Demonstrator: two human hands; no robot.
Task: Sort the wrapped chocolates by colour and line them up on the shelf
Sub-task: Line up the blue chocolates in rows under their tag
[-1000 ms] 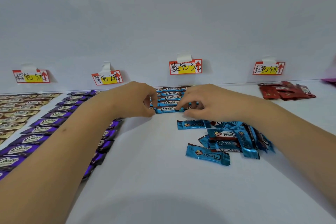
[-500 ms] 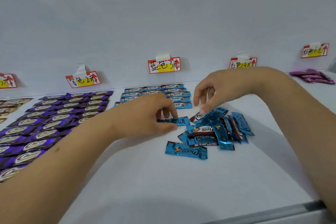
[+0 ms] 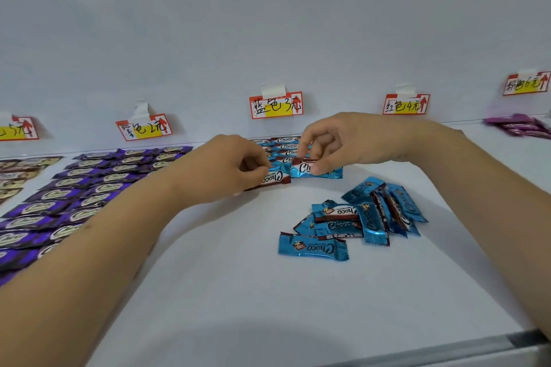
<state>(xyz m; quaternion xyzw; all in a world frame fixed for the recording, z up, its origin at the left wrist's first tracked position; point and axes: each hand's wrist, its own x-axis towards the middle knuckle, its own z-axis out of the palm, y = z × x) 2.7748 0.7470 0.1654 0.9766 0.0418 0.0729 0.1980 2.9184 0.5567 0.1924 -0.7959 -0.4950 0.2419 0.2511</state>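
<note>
Rows of brown-wrapped chocolates point(image 3: 21, 171) and purple chocolates point(image 3: 89, 191) fill the left of the frame, lined up on the white shelf point(image 3: 238, 292) below handwritten price tags. At centre, the left hand point(image 3: 220, 171) pinches one blue chocolate point(image 3: 275, 179) at its left end, while the right hand point(image 3: 331, 146) pinches a second blue chocolate point(image 3: 316, 171) from above between thumb and fingers. Both bars lie with their long axes running left to right, nearly end to end, just in front of the blue row point(image 3: 284, 147) under the blue price tag point(image 3: 276, 105). The row sits directly behind the two hands, so each bar appears to need only a short push toward the back wall, long axis unchanged; whether either bar already touches the shelf cannot be told from this angle. Lower right of centre, a loose pile of blue chocolates point(image 3: 357, 217) waits unsorted, nearer the right hand than the left. At far right, pink-purple wrappers point(image 3: 518, 125) lie under another tag.
</note>
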